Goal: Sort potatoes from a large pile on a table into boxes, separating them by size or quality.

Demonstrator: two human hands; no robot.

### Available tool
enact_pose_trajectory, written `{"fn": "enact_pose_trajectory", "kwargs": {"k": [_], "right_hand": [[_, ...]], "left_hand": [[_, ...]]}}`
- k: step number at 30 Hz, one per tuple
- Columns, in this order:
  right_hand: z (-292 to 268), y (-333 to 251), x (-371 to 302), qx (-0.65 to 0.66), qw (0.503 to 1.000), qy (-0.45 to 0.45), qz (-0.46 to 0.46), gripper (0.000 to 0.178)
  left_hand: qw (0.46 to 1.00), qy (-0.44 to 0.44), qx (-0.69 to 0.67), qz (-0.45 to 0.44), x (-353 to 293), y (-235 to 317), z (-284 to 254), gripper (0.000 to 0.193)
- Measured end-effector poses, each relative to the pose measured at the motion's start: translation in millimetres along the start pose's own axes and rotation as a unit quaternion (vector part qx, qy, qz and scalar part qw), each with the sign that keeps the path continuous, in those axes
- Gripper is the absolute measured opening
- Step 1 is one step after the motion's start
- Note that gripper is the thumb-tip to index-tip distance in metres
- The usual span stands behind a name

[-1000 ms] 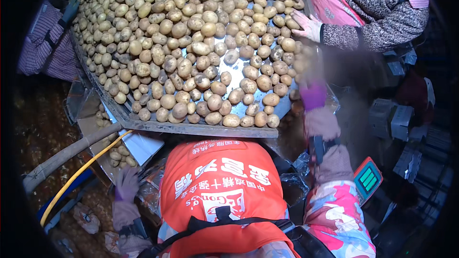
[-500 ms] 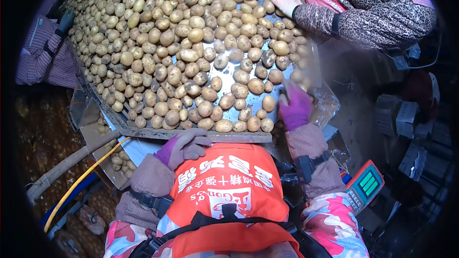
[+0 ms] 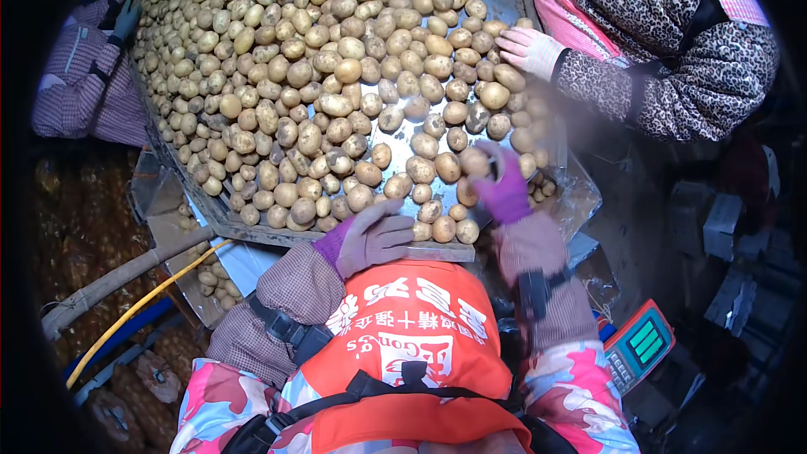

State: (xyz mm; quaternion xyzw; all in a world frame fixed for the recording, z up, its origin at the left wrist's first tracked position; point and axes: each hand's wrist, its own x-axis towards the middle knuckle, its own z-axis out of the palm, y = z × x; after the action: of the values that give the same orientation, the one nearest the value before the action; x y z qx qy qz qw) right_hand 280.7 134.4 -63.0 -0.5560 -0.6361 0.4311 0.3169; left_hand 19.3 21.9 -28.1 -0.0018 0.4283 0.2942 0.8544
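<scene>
Many yellow-brown potatoes [image 3: 334, 105] cover a metal sorting table [image 3: 429, 251] in front of me. My left hand [image 3: 378, 240], in a grey and purple glove, reaches over the table's near edge with its fingers stretched out, beside the nearest potatoes. It holds nothing that I can see. At the right part of the table, my right hand [image 3: 504, 187], in a purple glove, curls its fingers around a potato [image 3: 474, 161]. Motion slightly blurs that hand. A few loose potatoes [image 3: 444, 229] lie between my two hands at the near edge.
At the far right, a person's gloved hand [image 3: 531, 51] touches potatoes; another person's hands [image 3: 128, 18] are at the far left. A scale with a green display [image 3: 646, 338] stands at my right. A pole [image 3: 126, 279] and a yellow hose [image 3: 143, 307] run at left.
My left hand has moved right and forward, over the table edge. My right hand has shifted slightly left and now has a potato. The person at far right has moved a hand nearer.
</scene>
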Motion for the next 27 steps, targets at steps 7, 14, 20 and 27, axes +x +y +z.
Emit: {"fn": "enact_pose_trajectory", "kwargs": {"k": [7,14,20,27], "right_hand": [[-32.1,-41.0,80.6,-0.461,0.862,0.104,-0.186,0.076],[-44.0,-9.7,136.8,-0.507,0.832,-0.117,-0.192,0.085],[-44.7,48.1,124.8,-0.449,0.880,-0.086,-0.127,0.076],[55.1,-110.7,-18.4,-0.089,0.981,-0.065,-0.159,0.066]], "left_hand": [[0.971,-0.048,0.112,0.205,19.4,-14.7,22.1,0.041],[0.985,-0.027,-0.160,0.058,-10.3,-25.4,-7.7,0.027],[0.993,-0.009,-0.094,0.070,4.0,-13.2,6.0,0.046],[0.866,-0.105,0.342,0.348,-6.3,4.6,7.0,0.072]]}}
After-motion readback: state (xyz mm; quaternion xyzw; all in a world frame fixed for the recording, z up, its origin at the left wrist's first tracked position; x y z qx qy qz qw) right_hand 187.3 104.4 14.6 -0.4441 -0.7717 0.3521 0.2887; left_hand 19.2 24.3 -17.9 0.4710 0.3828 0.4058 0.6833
